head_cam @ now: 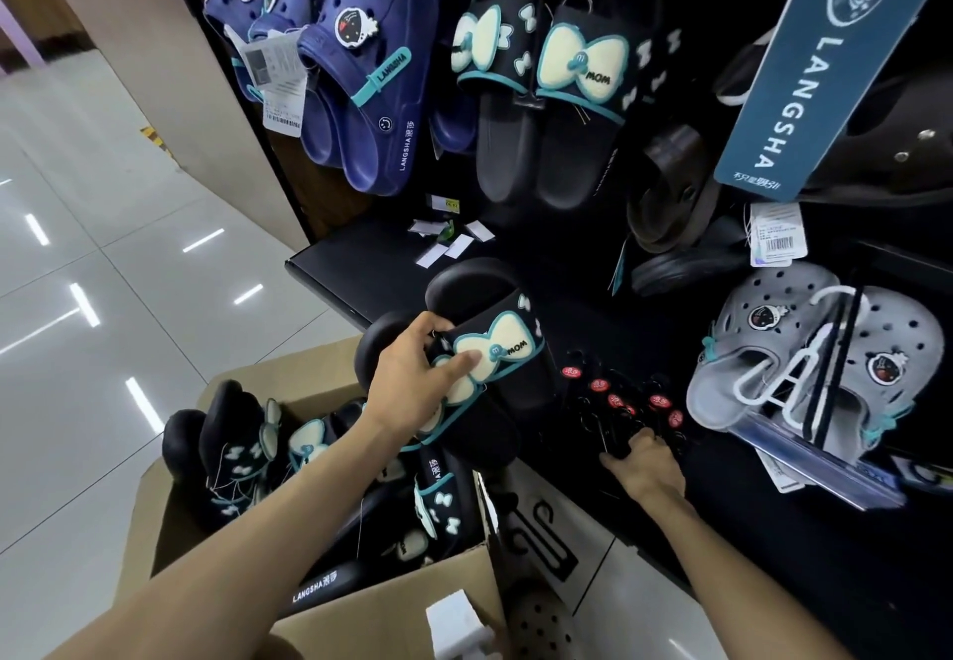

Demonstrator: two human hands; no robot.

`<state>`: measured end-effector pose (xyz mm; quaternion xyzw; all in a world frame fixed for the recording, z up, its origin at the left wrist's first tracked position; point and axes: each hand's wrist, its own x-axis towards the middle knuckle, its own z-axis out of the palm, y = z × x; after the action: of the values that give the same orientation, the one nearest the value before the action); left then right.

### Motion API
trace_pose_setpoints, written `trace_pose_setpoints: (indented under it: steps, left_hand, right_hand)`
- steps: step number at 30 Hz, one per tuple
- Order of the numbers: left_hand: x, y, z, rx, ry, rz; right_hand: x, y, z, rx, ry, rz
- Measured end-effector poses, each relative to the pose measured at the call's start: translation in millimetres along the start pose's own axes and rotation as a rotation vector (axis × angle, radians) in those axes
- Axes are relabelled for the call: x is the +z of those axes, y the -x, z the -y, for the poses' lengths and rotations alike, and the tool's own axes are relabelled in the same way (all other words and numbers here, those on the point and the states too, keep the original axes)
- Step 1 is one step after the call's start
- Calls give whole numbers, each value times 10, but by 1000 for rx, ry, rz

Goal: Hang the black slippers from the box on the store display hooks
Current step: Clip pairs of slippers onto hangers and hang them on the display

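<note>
Corrugated cardboard box (330,623), heaped with smooth black bow-trimmed slippers (242,458); above its rim, left hand (412,375) pinches one foam pair (479,350); right hand (644,463), fingers curled among black hangers (619,401) on the dark display ledge (361,267).

1 head-worn camera looks forward and down, close on the display wall (593,257).

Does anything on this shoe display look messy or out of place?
Yes: several small white paper tags lie scattered loose on the black shelf under the hanging bow slippers, attached to nothing.
</note>
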<state>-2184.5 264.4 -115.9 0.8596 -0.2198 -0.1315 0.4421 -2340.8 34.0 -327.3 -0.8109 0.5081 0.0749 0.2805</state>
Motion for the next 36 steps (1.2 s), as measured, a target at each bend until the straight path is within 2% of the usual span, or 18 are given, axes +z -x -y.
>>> trace_pose_setpoints:
  steps: [5,16,23,28,32,36]
  left_hand:
    - [-71,16,-44,-15,6,-20]
    - [-315,163,-82,-167,192,-128]
    - [-513,373,-159,-222,335,-162]
    - [-662,494,-162,-246,417,-158]
    - [-793,509,-67,-269,543,-159]
    - [-968,540,-20,-279,620,-180]
  right_hand:
    - [-164,75,42,-72,-139,2]
    - [-1050,699,732,-494,-127,-50]
    - [-1562,1342,1062,-612,-129,-50]
    - [-1689,1741,1251,-692,-135,-63]
    - [-1644,1976,1416,-731,-44,-67]
    - [-1575,2137,1561,-793,102,-3]
